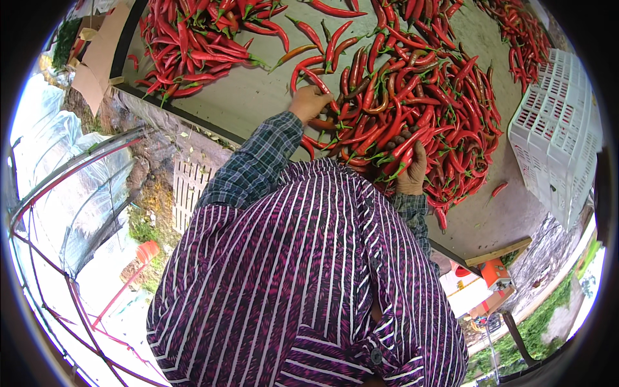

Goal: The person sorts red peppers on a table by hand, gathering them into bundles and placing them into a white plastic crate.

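Note:
My left hand (310, 102) is closed on a red chili pepper (316, 83) at the left edge of a large heap of red chili peppers (411, 92). Several red chili peppers (404, 154) lie in my right hand (415, 169), at the near side of the same heap; the heap partly hides its fingers. Some peppers in the heap are brownish. Another pile of red chili peppers (188, 43) lies at the upper left of the grey tabletop (232, 99), and a few loose ones lie between the two.
A white perforated plastic crate (546, 130) stands at the right, with more red peppers (520, 43) beyond it. A dark raised edge (193, 121) runs along the table's left front. Below the table are a slatted white crate (191, 191) and an orange box (494, 275).

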{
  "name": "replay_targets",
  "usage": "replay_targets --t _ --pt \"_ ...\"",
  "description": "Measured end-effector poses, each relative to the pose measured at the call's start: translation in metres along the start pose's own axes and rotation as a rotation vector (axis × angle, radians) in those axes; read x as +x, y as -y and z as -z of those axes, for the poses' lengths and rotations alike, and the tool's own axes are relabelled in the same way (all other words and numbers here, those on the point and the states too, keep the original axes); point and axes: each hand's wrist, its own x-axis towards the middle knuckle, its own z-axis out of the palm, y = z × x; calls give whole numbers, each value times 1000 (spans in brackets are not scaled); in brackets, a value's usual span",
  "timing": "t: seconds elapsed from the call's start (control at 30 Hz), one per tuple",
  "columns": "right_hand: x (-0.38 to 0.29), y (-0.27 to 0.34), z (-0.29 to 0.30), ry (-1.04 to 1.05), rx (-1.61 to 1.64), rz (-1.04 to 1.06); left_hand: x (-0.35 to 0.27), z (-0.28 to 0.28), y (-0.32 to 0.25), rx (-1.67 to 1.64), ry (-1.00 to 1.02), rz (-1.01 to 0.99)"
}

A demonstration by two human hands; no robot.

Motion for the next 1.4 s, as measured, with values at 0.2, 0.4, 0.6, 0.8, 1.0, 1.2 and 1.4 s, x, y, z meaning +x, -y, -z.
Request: replay_targets --t 0.2,0.4,0.6,0.8,1.0,1.2,1.4 --pt "4 2 4 21 -2 -87 -22 17 -12 -326 249 -3" --pt "18 -6 -21 -9 -240 -154 -47 5 -42 -483 377 -39" --pt "28 -14 -47 78 -375 -173 -50 -22 -43 -192 516 -151" --pt "23 -17 -63 154 -443 -136 -45 -18 -58 358 408 -321" --pt "21 -15 -57 161 -469 -175 -45 -26 -59 311 447 -219" --pt "27 -16 -45 71 -395 -188 -46 -27 -62 152 367 -242" --pt "26 -18 -56 106 -472 -179 -37 -29 -59 -69 433 -299"
